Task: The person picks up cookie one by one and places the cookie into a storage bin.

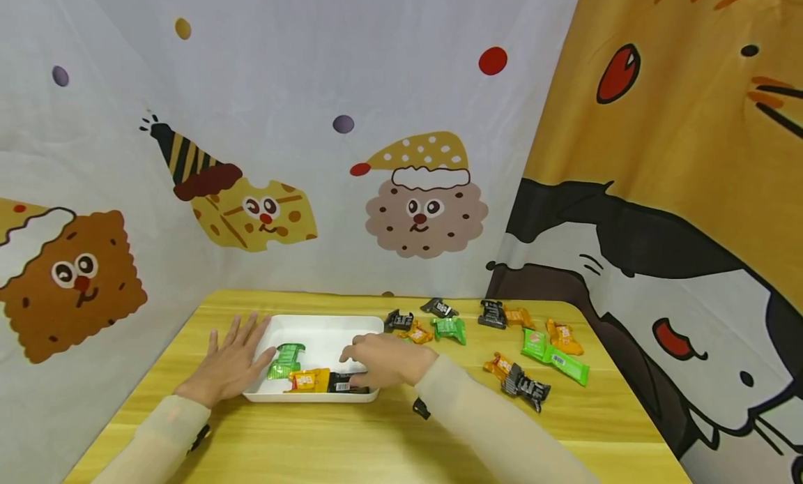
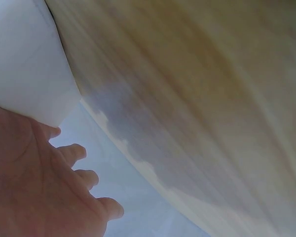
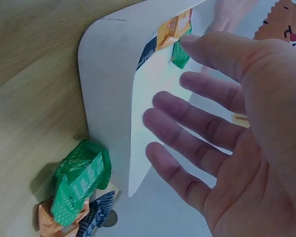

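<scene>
Fingers spread wide on both hands, a person rests the left hand (image 1: 226, 365) against a white tray (image 1: 332, 330) on the bench (image 1: 270, 442), the empty right hand (image 1: 390, 359) seemingly releasing among wrapped sweets (image 1: 310, 381) inside, the next move likely calling for the loose sweets (image 1: 567, 365) at right.

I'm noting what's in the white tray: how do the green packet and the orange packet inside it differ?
The green packet lies nearer the left hand; the orange packet lies farther right, toward the near side. The green packet sits apart from the black packet; the orange packet lies close beside it. Both lie inside the white tray.
</scene>
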A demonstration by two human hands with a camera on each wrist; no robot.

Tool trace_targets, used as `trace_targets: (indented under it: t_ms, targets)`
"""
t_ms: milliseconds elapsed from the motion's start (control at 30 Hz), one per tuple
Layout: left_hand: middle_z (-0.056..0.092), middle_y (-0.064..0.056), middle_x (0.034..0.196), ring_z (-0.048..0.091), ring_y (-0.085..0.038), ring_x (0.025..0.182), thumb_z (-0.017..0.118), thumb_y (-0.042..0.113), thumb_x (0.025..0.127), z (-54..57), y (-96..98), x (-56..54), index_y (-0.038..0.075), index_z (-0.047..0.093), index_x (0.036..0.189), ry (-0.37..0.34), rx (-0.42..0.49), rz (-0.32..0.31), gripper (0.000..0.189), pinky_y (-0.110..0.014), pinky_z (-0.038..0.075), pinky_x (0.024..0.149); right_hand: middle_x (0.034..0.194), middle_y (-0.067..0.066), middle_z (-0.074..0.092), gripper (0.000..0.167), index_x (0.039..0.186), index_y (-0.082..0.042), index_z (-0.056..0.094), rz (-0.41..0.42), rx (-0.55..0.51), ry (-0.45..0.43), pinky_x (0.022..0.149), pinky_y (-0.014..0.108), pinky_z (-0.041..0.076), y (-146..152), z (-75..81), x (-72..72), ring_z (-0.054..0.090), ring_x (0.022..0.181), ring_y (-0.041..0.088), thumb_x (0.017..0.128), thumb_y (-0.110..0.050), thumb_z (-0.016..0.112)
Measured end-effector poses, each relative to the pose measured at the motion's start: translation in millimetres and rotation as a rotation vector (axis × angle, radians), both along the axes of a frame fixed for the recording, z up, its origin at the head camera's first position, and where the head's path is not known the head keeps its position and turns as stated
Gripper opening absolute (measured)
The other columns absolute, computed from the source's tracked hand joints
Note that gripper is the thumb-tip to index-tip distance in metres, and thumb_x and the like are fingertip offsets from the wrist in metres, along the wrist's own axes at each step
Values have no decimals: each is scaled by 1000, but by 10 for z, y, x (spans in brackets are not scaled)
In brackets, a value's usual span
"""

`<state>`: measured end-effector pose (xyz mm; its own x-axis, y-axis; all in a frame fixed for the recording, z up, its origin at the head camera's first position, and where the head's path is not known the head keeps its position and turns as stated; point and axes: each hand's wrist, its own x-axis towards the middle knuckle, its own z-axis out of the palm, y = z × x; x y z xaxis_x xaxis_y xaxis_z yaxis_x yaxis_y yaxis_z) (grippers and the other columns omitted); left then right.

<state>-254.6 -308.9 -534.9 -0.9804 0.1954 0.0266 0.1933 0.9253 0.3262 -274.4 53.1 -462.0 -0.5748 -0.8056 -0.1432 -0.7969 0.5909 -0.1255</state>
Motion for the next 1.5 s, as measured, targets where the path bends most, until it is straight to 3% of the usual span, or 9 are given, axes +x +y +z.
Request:
trace_targets:
  t_ms: [233,433,767,933,1133,1333,1500]
  targets:
    - [15,-32,193,9,-66,177,48,59,122,-8,-7,-3,11,24,187,-2,-3,1,84,-96,0,133,151,-2,75,48,158,-25,73,-21,-51,68,113,31,64,194,-27,10,74,130,13,114,-43,79]
    - [15,-31,193,10,-65,177,47,60,122,-33,-21,-16,11,23,187,-2,-3,3,85,-96,0,132,162,0,67,53,163,-26,69,-58,-110,64,128,46,57,421,-90,-28,66,146,19,113,-42,79]
    - [14,-31,194,9,-65,177,47,61,122,3,-10,-29,11,23,187,-1,-4,5,85,-96,0,133,174,8,59,63,167,-22,64,-85,-185,85,137,60,48,794,-184,-145,59,160,31,110,-42,83]
    - [14,-31,194,8,-65,178,48,60,122,5,-2,-15,11,24,187,-3,-5,4,85,-96,0,133,173,11,59,68,168,-19,62,-107,-204,61,135,61,49,928,-262,-217,61,158,34,109,-41,86]
    - [13,-31,194,7,-64,178,48,59,122,-4,-5,-7,11,23,187,-10,4,6,85,-96,-2,133,173,9,60,76,172,-19,58,-152,-187,42,134,61,51,974,-342,-291,63,155,33,107,-45,87]
    - [13,-31,194,7,-64,178,48,59,122,-7,-11,-12,11,23,187,-10,1,7,85,-95,-2,133,174,11,59,82,173,-12,56,-195,-154,28,138,62,46,924,-403,-340,56,163,39,107,-50,86]
    - [13,-32,194,6,-65,178,49,58,122,0,-5,-2,11,23,187,-11,12,3,84,-96,-4,132,176,11,58,83,173,-13,57,-222,-124,7,140,67,40,860,-462,-372,51,168,42,107,-53,85]
